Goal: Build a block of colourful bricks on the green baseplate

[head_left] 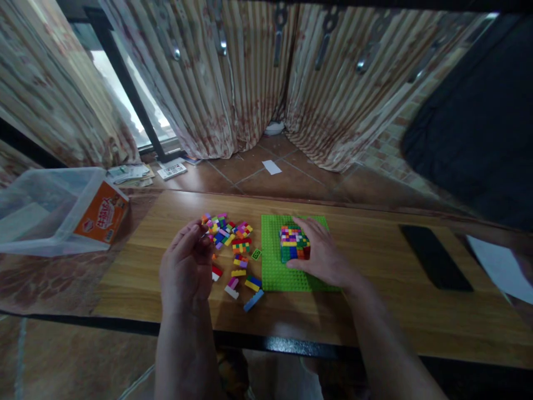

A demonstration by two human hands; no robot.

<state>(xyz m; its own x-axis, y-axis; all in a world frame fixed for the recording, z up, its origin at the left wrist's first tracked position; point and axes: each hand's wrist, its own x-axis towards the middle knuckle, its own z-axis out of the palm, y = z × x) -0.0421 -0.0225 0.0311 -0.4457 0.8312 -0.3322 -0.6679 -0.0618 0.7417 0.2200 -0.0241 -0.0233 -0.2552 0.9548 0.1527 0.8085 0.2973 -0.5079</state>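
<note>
A block of many-coloured toy building bricks [293, 238] stands on the green baseplate [272, 278]. My right hand [322, 256] is wrapped round its right side, thumb at the near edge and fingers at the far edge, hiding part of it. To the left, my left hand [187, 264] is raised in front of the loose brick pile [225, 230], its fingertips pinched together. Whatever lies between them is too small to make out. Nearer me are a light blue brick [254, 300], a blue-and-yellow pair [253, 284] and a yellow brick [239, 273].
A clear plastic bin [54, 222] with an orange label stands at the left. On the wooden table's [375, 311] right lie a dark flat slab [435, 257] and white paper [502, 266]. Overhead, a dark bar with hanging metal clips [280, 33] crosses the view.
</note>
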